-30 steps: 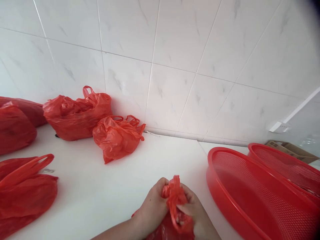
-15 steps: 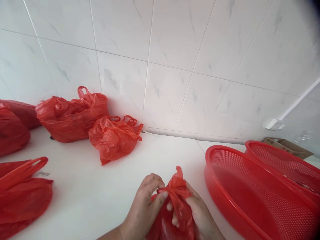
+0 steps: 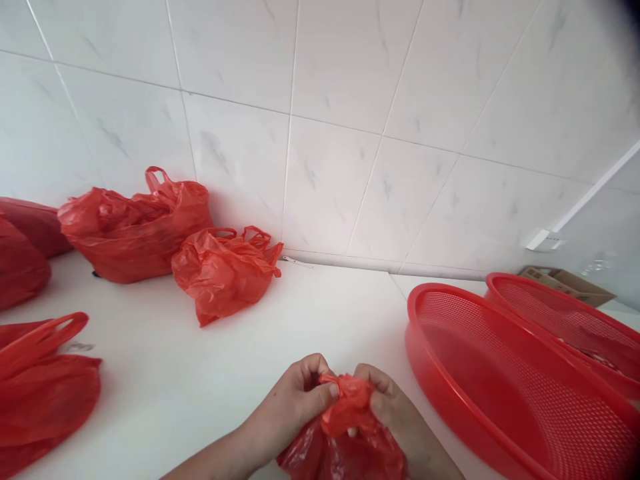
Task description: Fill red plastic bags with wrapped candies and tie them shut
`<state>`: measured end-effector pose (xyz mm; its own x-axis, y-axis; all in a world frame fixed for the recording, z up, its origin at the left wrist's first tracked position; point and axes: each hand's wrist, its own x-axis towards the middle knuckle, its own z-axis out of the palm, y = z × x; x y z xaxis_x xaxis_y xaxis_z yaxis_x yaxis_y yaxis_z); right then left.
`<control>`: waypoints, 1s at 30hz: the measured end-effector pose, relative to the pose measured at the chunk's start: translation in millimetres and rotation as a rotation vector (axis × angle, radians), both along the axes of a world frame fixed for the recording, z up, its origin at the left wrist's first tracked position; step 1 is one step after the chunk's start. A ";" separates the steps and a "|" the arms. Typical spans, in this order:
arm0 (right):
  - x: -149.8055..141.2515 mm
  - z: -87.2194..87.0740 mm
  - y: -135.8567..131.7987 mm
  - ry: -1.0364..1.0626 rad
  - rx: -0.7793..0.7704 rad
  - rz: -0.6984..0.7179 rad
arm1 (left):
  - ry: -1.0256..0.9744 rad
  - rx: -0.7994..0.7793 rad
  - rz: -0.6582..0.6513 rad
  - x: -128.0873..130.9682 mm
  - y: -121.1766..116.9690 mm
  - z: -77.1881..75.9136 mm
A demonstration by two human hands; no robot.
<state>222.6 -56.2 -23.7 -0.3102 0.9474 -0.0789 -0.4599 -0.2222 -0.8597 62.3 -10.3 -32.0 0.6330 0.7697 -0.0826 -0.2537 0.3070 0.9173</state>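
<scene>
while our left hand (image 3: 293,403) pinches a gathered edge of a red plastic bag (image 3: 345,453) between thumb and bent fingers, our right hand (image 3: 400,408) grasps the bunched top from the other side, its fingers curled around the plastic. we have this bag at the near edge of the scene, a little right of the middle, between our two hands; its lower part runs out of view, so we cannot tell whether it rests on the white table (image 3: 240,380). its upper folds are crumpled, and we see a fingertip poking out under them. at the far left we have a big red bag (image 3: 140,233) with one loop handle standing up, close to the white tiled wall (image 3: 340,167), and a smaller red bag (image 3: 227,273) just to its right. two more bags (image 3: 20,260) are cut off by the left edge, and nearer to us on that side lies a slack bag (image 3: 45,400), its handle loop pointing right. on the right, near our right hand, is a large red basket (image 3: 485,360) with mesh sides; behind it we see a second basket (image 3: 545,307), its contents too small to tell, and beyond that an open cardboard box (image 3: 575,288).
</scene>
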 end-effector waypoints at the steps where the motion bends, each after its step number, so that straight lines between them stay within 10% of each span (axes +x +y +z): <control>1: 1.2 0.0 1.4 -0.027 -0.021 -0.005 | 0.036 0.023 0.024 -0.6 0.3 -1.4; 12: -5.4 -3.8 5.2 -0.574 0.063 -0.363 | 0.331 0.269 0.175 4.5 -3.2 -5.8; 16: -6.6 -4.0 2.2 -0.437 0.130 -0.233 | 0.546 0.388 0.353 5.4 -3.5 -11.0; 24: -2.9 -13.6 8.9 -0.935 0.248 -0.429 | 0.481 0.577 0.201 1.3 -13.3 -5.2; 30: 8.2 -7.2 5.0 -0.594 0.188 -0.238 | 0.550 0.879 0.192 -1.5 -12.0 -11.6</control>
